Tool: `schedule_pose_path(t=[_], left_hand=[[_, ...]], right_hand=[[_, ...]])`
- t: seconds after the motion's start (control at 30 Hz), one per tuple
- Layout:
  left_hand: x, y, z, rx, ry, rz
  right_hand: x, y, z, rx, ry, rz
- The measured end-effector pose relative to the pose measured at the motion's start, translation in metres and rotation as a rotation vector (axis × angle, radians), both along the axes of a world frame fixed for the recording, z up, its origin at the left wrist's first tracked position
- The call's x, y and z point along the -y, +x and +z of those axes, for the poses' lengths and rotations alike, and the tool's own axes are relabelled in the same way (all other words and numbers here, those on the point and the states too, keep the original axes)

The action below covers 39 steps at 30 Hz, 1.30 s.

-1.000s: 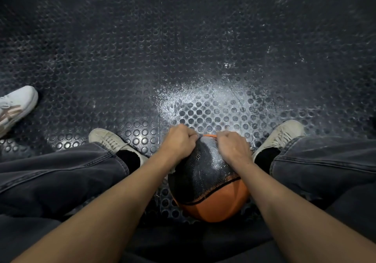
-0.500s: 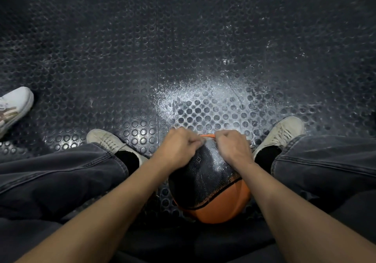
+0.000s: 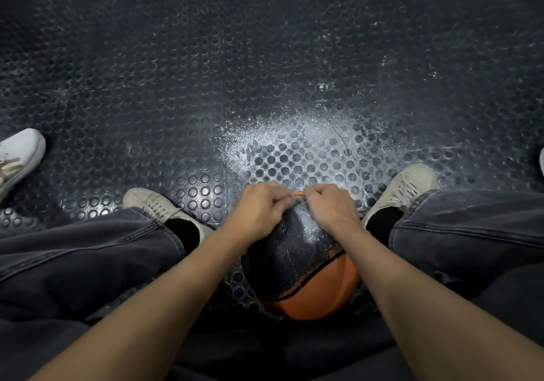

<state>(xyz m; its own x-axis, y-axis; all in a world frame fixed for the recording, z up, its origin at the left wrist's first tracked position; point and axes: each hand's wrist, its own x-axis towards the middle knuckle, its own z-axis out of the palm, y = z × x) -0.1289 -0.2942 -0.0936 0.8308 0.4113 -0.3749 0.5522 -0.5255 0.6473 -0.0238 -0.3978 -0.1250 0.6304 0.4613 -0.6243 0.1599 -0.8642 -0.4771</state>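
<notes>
Black studded rubber floor point(image 3: 265, 71), white dusty patch point(image 3: 279, 136) ahead of the feet. Orange ball point(image 3: 318, 295) sits on the floor between the person's two grey shoes, just in front of the body. Black mesh cover point(image 3: 297, 251) is over its top and far side. Left hand point(image 3: 259, 212) and right hand point(image 3: 329, 208), fingers curled, both pinch the cover's far edge, almost touching each other. Another white shoe point(image 3: 20, 154) at the left edge.
</notes>
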Motion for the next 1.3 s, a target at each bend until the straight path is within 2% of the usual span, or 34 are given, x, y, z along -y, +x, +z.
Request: schedule_pose_path(t=[0.1, 0.27, 0.47, 0.63, 0.7, 0.83, 0.93, 1.03, 1.13, 1.3], left_hand=[[-0.009, 0.027, -0.008, -0.125, -0.020, 0.052], [0.003, -0.010, 0.011, -0.043, 0.001, -0.046], [-0.018, 0.016, -0.011, -0.176, -0.003, 0.098], [0.001, -0.025, 0.017, -0.029, 0.003, 0.008], [0.001, -0.022, 0.014, -0.013, 0.007, 0.039], [-0.009, 0.020, -0.008, -0.151, -0.041, 0.137], [-0.012, 0.018, -0.008, -0.173, -0.128, 0.189], [-0.009, -0.019, 0.006, -0.067, -0.087, 0.120], [-0.007, -0.031, 0.011, -0.016, -0.023, 0.039], [-0.022, 0.003, -0.008, -0.130, 0.013, 0.126]], right_hand=[[0.002, 0.002, 0.001, -0.015, 0.017, -0.029], [0.001, -0.001, 0.000, -0.002, 0.022, -0.027], [-0.009, -0.011, 0.004, 0.005, 0.015, 0.041], [-0.010, -0.008, -0.001, 0.012, -0.043, -0.022], [-0.011, -0.007, 0.001, 0.023, -0.079, -0.020], [-0.010, -0.004, 0.002, 0.006, -0.070, -0.037], [-0.007, 0.005, 0.000, -0.062, -0.025, -0.028], [-0.001, 0.011, -0.004, -0.116, 0.059, -0.022], [-0.003, 0.008, -0.006, -0.117, 0.060, 0.005], [-0.004, 0.001, -0.012, -0.062, 0.085, -0.037]])
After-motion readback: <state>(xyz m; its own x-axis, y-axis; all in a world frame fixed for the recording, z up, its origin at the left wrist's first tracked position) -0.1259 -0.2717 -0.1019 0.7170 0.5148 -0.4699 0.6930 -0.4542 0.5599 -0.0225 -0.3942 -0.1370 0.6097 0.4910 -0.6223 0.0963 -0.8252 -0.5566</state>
